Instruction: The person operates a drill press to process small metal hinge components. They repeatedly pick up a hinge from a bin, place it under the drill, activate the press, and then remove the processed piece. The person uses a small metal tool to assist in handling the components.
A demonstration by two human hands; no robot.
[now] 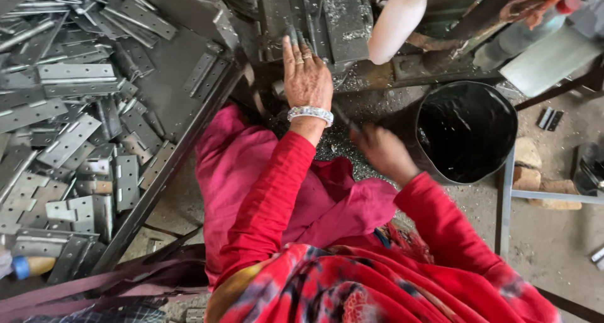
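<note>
Metal tray heaped with hinges

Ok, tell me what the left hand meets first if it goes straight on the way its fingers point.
The left hand points up-frame at the grey metal machine bed; its fingertips probably touch it already, though depth is unclear.

Metal workshop, tray of steel hinges, shavings on machine bed, black bucket

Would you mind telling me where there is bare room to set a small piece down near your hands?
Bare concrete floor lies right of the black bucket, past the metal bar. The tray has an open patch near its right rim. Crowded: the hinge pile, and the machine bed around the left hand.
</note>
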